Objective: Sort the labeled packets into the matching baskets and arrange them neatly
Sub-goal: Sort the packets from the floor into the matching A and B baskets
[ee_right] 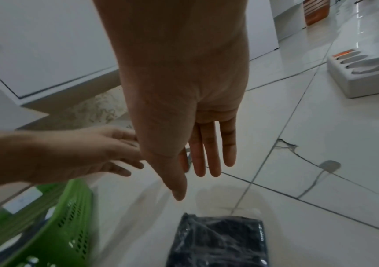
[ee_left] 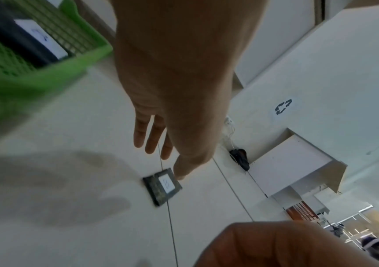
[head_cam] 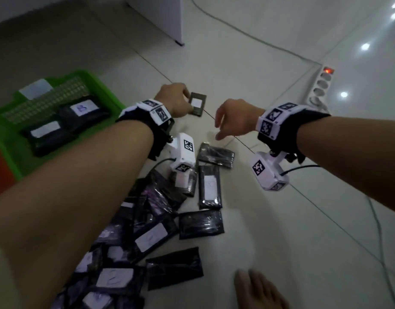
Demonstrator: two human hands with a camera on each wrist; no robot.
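A small dark packet [head_cam: 197, 104] [ee_left: 162, 184] with a white label lies alone on the floor tiles, beyond the pile. My left hand [head_cam: 187, 103] [ee_left: 160, 153] reaches over it with straight fingers; one fingertip [ee_left: 179, 176] is at the packet's near corner and nothing is gripped. My right hand [head_cam: 221, 130] [ee_right: 202, 173] hovers open to the right of it, fingers hanging, holding nothing. The green basket [head_cam: 98, 85] [ee_right: 74, 207] at the left holds two labeled packets [head_cam: 83, 110] side by side. A pile of black packets [head_cam: 152, 230] spreads below my arms.
A white power strip [head_cam: 321, 88] [ee_right: 366, 72] with a lit red switch lies to the right, its cable [head_cam: 247, 34] running across the floor. A white cabinet [head_cam: 161, 16] stands behind. A red patch [head_cam: 0, 170] shows beside the green basket. A bare foot [head_cam: 259, 288] is at the bottom.
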